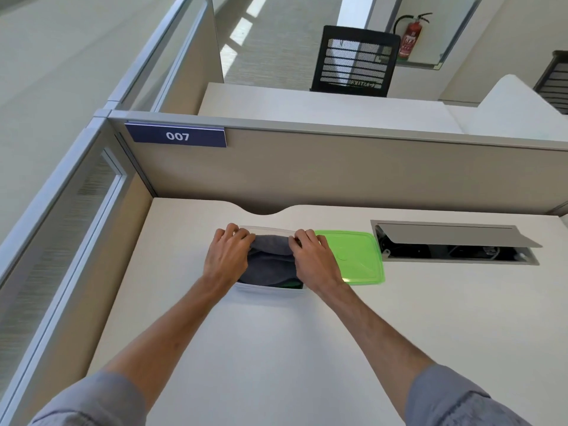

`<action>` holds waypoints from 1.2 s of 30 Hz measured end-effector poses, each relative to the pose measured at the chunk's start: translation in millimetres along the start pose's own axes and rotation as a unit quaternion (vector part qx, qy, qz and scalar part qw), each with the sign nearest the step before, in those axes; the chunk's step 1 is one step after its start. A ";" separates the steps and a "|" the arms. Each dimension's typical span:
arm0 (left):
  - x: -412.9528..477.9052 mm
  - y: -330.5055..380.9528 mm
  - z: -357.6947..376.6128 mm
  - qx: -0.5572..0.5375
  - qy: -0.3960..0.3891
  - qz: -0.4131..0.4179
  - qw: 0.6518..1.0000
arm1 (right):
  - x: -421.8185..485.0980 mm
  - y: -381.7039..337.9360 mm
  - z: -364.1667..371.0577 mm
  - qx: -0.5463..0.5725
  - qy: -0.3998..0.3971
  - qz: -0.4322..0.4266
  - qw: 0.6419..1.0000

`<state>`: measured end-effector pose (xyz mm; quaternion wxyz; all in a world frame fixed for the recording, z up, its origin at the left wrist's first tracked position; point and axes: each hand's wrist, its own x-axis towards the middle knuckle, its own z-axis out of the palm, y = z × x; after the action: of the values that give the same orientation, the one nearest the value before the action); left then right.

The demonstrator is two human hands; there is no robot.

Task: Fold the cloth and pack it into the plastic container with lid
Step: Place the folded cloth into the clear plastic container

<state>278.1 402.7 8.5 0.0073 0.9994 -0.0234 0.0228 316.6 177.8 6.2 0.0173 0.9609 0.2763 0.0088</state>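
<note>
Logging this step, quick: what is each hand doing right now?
Left hand: closed on the cloth, pressing it into the container.
Right hand: closed on the cloth's other side.

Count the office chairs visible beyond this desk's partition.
2. One black mesh chair stands behind the next desk, near the fire extinguisher. A second chair is cut off at the right edge. Others may be hidden behind the partitions.

Two hands (227, 256) (313, 259), one grey cloth (269, 259), one clear container (267, 291), one green lid (356, 256), perhaps two chairs (353, 61) (553, 84)
</note>
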 end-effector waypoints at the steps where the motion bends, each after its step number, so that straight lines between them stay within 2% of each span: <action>1: -0.1 1.2 2.4 0.001 -0.004 0.004 1.000 | 0.5 1.2 -0.3 -0.010 -0.004 -0.007 1.000; 6: -3.6 -1.6 7.5 -0.022 0.030 0.021 0.999 | -0.4 0.6 0.0 -0.011 0.007 0.000 1.000; 10: -5.4 -7.4 11.7 -0.043 0.075 0.078 0.993 | -3.0 0.0 0.5 0.014 0.041 0.023 0.999; 14: -5.4 -15.4 18.0 -0.034 0.074 0.128 0.988 | -6.5 0.5 -0.1 0.036 0.048 0.024 0.998; 18: -6.4 -16.2 18.3 -0.061 0.108 0.124 0.984 | -10.1 -0.4 -4.6 0.067 0.078 0.026 0.994; 22: -8.8 -13.7 16.2 -0.093 0.131 0.114 0.980 | -21.8 10.4 -6.7 0.133 0.158 0.103 0.973; 24: -10.8 -12.9 15.8 -0.109 0.132 0.104 0.980 | -33.0 21.5 -4.4 0.165 0.169 0.159 0.959; 27: -14.4 -9.6 15.9 -0.133 0.139 0.090 0.977 | -54.6 40.7 3.6 0.173 0.131 0.220 0.951; 29: -18.3 -3.4 15.4 -0.151 0.149 0.083 0.974 | -72.1 52.5 11.5 0.149 0.095 0.231 0.957; 36: -40.6 39.4 17.6 -0.201 0.166 0.111 0.959 | -120.8 67.6 34.1 0.062 -0.009 0.181 0.981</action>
<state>236.5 365.0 -10.4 0.2089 0.9508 -0.1367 0.1836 251.1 55.4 -26.2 -0.0419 0.9942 0.0978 -0.0138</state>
